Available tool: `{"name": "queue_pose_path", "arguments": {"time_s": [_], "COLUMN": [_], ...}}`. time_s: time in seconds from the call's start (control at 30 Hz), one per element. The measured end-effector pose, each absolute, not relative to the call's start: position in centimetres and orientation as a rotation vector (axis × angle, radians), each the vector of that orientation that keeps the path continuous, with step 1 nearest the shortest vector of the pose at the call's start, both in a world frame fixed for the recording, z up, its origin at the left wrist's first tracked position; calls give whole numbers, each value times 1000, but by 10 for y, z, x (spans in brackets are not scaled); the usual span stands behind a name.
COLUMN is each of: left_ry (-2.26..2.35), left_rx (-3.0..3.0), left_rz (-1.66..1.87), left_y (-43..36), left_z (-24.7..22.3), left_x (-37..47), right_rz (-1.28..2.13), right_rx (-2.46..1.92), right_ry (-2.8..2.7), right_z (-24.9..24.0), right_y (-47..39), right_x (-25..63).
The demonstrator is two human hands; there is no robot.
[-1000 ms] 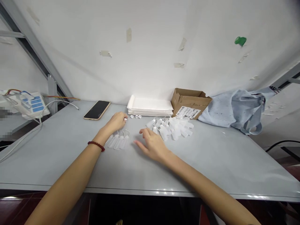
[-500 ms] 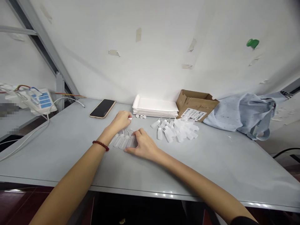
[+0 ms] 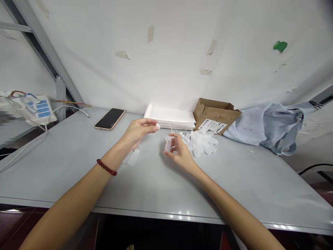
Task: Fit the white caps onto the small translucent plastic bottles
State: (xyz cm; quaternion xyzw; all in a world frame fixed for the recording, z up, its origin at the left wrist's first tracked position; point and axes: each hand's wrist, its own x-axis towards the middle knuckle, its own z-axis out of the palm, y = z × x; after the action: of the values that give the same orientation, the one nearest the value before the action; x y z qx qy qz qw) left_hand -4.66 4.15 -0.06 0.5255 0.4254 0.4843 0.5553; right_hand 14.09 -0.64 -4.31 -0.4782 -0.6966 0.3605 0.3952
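Observation:
My left hand (image 3: 140, 131), with a dark red bead bracelet on the wrist, is raised over the table. Its thumb and fingers pinch a small white cap (image 3: 158, 127); any more caps in the hand are hidden. To the right, my right hand (image 3: 179, 151) grips translucent plastic bottles (image 3: 168, 144) between thumb and fingers; how many, I cannot tell. That hand is at the left edge of a pile of similar bottles (image 3: 201, 143) with thin white stems. Partly behind my left wrist, a few bottles (image 3: 133, 157) lie on the table.
A stack of white padded envelopes (image 3: 170, 116) lies against the wall beside an open cardboard box (image 3: 215, 116). A phone (image 3: 109, 119) is at the back left, near a power strip (image 3: 41, 110) and cables. Light blue cloth (image 3: 255, 125) lies at the right of the grey table (image 3: 161, 194).
My right hand has lifted bottles from the row and carried them right, to the pile. My left hand has moved right and up with a white cap. Fewer bottles show at the left.

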Motion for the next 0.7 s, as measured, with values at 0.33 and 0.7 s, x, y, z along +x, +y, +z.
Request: {"name": "queue_pose_path", "arguments": {"time_s": [0.33, 0.7], "left_ry": [876, 988], "left_rx": [1246, 1332], "left_rz": [1052, 991], "left_y": [26, 21], "left_z": [-14, -9], "left_x": [-19, -16], "right_rz": [953, 669], "right_rx": [-1101, -1197], "right_ry": [-1678, -1800], "right_z": [-42, -37], "right_y": [-10, -15], "right_x": [143, 140]}}
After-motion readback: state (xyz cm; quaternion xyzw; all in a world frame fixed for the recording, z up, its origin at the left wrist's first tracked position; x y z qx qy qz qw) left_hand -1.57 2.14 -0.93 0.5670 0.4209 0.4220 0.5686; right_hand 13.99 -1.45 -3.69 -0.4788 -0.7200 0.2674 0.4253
